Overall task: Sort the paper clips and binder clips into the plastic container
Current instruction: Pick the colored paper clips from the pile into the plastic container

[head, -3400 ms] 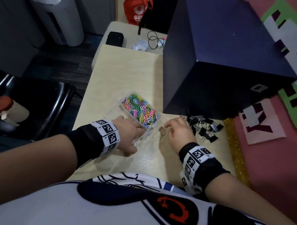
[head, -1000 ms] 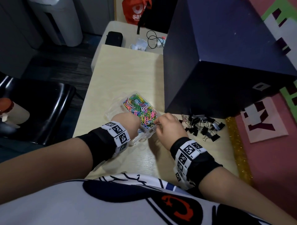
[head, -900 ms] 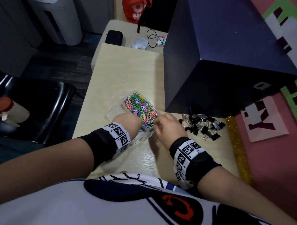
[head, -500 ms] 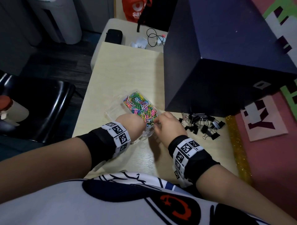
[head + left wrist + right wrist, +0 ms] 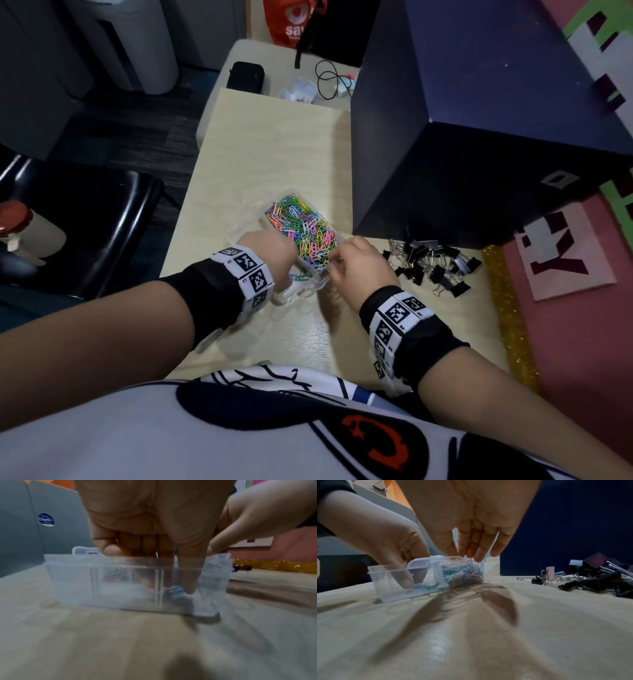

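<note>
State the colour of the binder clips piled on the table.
Black with silver wire handles: the binder clips show best in the head view.

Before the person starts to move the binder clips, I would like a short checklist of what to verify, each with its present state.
1. Plastic container stands flat on the table: ok.
2. Paper clips are inside the container, in the far compartment: ok.
3. Near compartment is free for binder clips: not ok; left hand reaches into it, and a few paper clips lie at the bottom.
4. Binder clips are still in a pile on the table, to the right of the container: ok, none sorted yet.
5. Right hand is free to pick: cannot tell; its fingers are at the container rim.
</note>
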The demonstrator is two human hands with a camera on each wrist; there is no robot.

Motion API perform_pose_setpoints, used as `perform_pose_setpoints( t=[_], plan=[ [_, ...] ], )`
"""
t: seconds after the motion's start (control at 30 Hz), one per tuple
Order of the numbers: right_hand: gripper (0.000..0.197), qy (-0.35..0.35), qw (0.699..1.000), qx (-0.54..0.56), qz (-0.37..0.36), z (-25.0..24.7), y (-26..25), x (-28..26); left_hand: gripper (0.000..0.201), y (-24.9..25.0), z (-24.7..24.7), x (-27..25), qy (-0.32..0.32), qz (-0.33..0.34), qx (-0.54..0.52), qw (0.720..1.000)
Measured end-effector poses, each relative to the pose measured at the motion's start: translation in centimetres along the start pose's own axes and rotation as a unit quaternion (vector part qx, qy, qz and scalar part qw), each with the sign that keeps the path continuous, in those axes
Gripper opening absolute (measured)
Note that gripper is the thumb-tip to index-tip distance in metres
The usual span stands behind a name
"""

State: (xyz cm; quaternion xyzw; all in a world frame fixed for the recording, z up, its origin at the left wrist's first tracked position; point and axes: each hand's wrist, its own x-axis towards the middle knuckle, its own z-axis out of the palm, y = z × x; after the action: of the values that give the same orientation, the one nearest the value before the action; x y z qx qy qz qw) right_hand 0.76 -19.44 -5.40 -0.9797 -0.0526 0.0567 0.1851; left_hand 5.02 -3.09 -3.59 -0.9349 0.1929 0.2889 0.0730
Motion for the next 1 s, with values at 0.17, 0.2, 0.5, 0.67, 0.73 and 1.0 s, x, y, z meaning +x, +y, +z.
perform_pose_setpoints(
  t=[0.17,0.2,0.5,0.67,0.73,1.0],
  plan=[
    [0.017,-0.003,1.0,-0.004,-0.003,0.0,0.0,0.1,0.019,0.9,0.3,-0.2,0.005,0.018,0.031,0.999],
    [0.018,-0.006,1.0,-0.005,-0.003,-0.1,0.0,0.1,0.024,0.9,0.1,-0.2,-0.004,0.023,0.031,0.999],
    [0.018,-0.005,1.0,-0.006,0.001,-0.1,-0.1,0.2,0.009,-0.6,-1.6,-0.7,0.038,0.089,-0.029,0.995],
    [0.022,-0.015,1.0,-0.01,0.009,-0.3,-0.3,0.3,0.013,-1.6,-3.1,-0.2,0.19,0.084,-0.156,0.966],
    [0.022,-0.019,1.0,-0.014,0.01,-0.3,-0.3,0.3,0.02,-1.6,-2.7,-0.2,0.187,0.085,-0.167,0.964],
    [0.016,-0.02,1.0,-0.01,0.013,-0.3,-0.2,0.2,0.024,-0.1,1.0,-0.5,0.042,0.114,-0.011,0.993]
  ],
)
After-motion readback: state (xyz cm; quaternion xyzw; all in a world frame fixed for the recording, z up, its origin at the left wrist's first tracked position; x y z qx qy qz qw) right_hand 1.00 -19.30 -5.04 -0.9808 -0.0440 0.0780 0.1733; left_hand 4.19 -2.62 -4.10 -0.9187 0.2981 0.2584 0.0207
